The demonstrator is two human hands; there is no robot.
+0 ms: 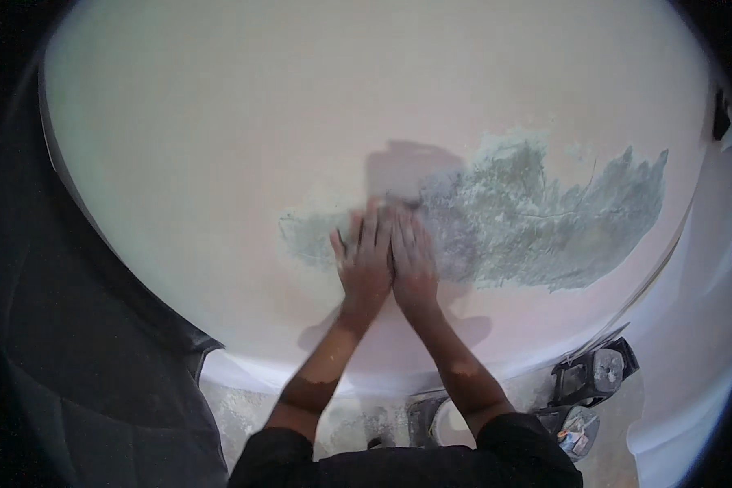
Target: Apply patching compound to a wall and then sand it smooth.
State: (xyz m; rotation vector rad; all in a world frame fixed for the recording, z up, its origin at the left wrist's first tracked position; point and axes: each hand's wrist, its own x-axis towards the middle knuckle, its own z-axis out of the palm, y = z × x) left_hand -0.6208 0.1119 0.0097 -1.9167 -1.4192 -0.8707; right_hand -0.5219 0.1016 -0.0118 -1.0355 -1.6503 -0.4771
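Observation:
Both my hands lie side by side on a broad pale pinkish surface (220, 163), thumbs' sides close together. My left hand (366, 259) has its fingers stretched out, the outer one spread apart. My right hand (413, 259) is flat beside it, fingers extended and slightly blurred. They rest on the left part of a rough, grey-green patch (561, 220) with ragged edges and a thin crack-like line. A small dark area shows just beyond the fingertips; whether something lies under the hands is hidden.
Below the surface, the dusty floor (248, 407) holds a round pale-topped container (451, 424), a black stool-like item (598, 372) and a dark holder with small things (576, 431). Dark sheeting (98, 350) hangs at left, white sheeting (683, 342) at right.

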